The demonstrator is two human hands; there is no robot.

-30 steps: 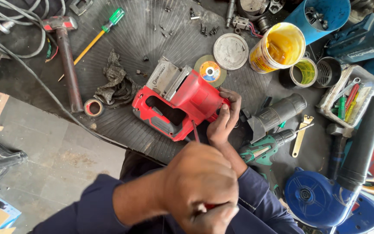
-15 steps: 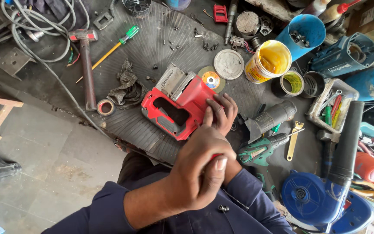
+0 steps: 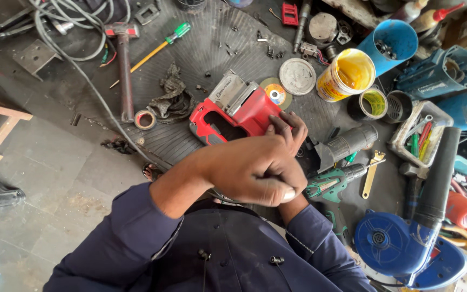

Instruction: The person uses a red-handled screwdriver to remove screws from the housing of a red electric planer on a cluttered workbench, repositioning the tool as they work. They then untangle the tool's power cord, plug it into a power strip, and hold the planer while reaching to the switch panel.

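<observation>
**A:** On the dark round mat at the middle of the head view, where is my grip?

**B:** I see my right hand with fingers curled onto the near right corner of the red tool housing, touching it; I cannot tell whether the fingers close around anything. My left hand is a closed fist just in front of it, nearer to me, covering the right wrist. What the fist holds is hidden.

**A:** How does the housing look?

**B:** It is a red plastic shell with a dark handle opening and a grey metal plate at its far end, lying flat and turned at an angle.

**A:** What room do I have around it?

**B:** Very little on the right. A grey cylindrical motor body lies just beside my right hand, with a green drill below it. A small cutting disc touches the housing's far edge, and a yellow can stands beyond that. To the left there is more room: a crumpled dark rag, a roll of tape and a hammer sit apart from the housing. The mat's near edge passes under my left forearm, with grey floor tiles beyond.

**A:** What has changed from half a second ago?

**B:** My left fist has moved up closer to the housing, now overlapping the right wrist. The housing has kept its place.
</observation>
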